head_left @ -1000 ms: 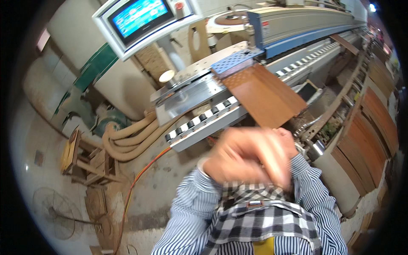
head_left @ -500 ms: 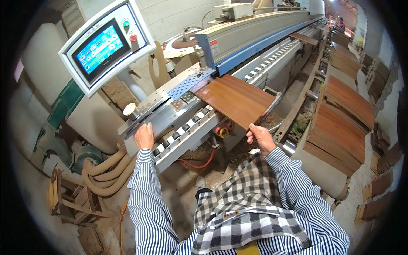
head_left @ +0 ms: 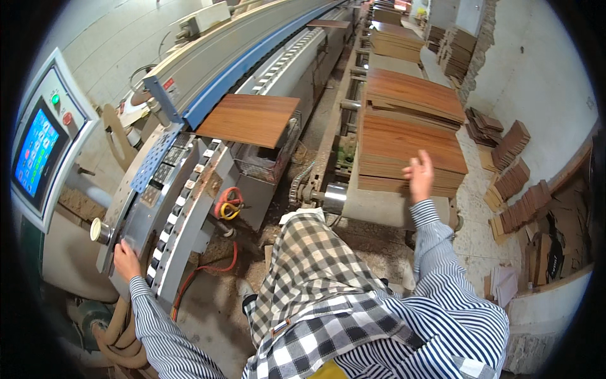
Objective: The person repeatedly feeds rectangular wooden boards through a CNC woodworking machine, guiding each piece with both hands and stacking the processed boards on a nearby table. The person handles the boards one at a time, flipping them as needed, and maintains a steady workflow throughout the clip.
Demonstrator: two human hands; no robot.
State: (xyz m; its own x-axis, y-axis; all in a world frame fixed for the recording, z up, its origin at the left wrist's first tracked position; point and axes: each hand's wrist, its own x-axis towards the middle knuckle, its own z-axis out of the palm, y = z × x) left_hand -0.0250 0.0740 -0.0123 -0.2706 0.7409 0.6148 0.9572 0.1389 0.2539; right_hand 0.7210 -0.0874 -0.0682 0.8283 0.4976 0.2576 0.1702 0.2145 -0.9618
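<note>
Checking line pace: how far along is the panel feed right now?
Done: one brown panel lies on the machine's infeed, and another is far down the conveyor. In hand: left hand rests on the machine's front edge; right hand, open, is at the near stack of panels, nothing gripped. Left: that stack plus a second stack behind it.

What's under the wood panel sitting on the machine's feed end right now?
The wood panel lies flat with its left edge on the machine's roller track. Its right part overhangs a wire mesh guard. What lies directly beneath the panel's middle is covered.
</note>
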